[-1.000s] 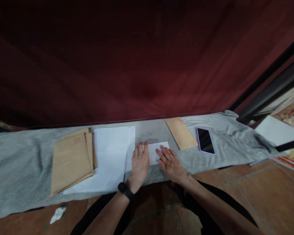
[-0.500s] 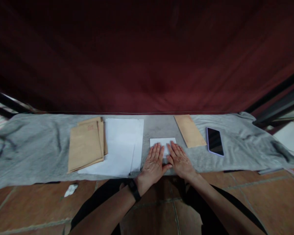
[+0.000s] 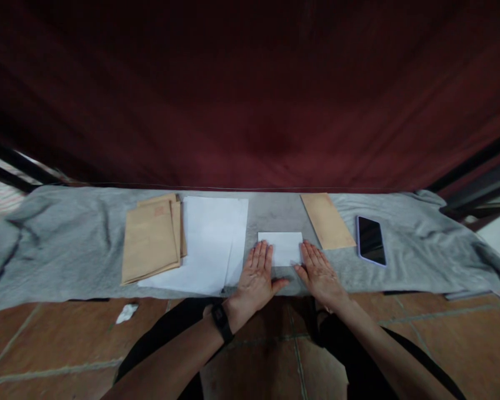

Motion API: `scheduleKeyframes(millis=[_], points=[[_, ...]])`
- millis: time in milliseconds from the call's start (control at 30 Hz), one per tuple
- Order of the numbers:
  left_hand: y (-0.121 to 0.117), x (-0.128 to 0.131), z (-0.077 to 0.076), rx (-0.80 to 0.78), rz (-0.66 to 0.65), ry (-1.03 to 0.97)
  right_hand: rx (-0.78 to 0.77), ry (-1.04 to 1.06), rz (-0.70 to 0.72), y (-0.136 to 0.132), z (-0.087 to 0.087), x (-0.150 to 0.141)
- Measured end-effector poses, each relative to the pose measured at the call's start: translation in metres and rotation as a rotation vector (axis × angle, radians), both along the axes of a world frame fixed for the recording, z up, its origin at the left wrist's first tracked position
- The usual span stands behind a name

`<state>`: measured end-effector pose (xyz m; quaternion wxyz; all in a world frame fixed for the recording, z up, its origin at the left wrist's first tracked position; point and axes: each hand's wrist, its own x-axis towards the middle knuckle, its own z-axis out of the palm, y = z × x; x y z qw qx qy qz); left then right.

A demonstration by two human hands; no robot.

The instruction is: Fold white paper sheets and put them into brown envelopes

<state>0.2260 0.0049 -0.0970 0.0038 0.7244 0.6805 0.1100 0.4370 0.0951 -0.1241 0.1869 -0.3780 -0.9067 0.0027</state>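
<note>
Here the small white paper [image 3: 286, 247] is lying on the near side of the grey-clothed desk [image 3: 273, 214]; the left hand [image 3: 255, 280] is resting flat over its left edge, the right hand [image 3: 323, 278] is touching its right edge, each grip released! White sheets [image 3: 208, 239] and stacked brown envelopes [image 3: 150, 241] are sitting left, a lone envelope [image 3: 328, 222] and phone [image 3: 371, 240] right.

Homelike room, tiled floor [image 3: 58, 339], dark red fabric [image 3: 250, 100]

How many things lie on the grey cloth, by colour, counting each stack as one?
Brown: 2 (envelope stack, single envelope)
White: 2 (paper stack, small paper)
Black and lilac: 1 (phone)
Total: 5
</note>
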Motion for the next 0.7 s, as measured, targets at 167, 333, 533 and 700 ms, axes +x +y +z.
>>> scheduleKeyframes(millis=[167, 333, 533, 700], points=[[-0.001, 0.0, 0.003, -0.014, 0.016, 0.01, -0.001, -0.002, -0.037, -0.004, 0.004, 0.003], [0.001, -0.002, -0.002, 0.007, 0.02, 0.027, -0.031, 0.035, -0.049, -0.006, 0.018, -0.011], [0.015, -0.003, 0.012, 0.015, 0.029, 0.041, -0.151, 0.033, 0.045, -0.004, 0.025, -0.037], [0.035, -0.001, 0.022, 0.036, 0.094, 0.079, -0.209, 0.003, -0.01, -0.003, 0.023, -0.047]])
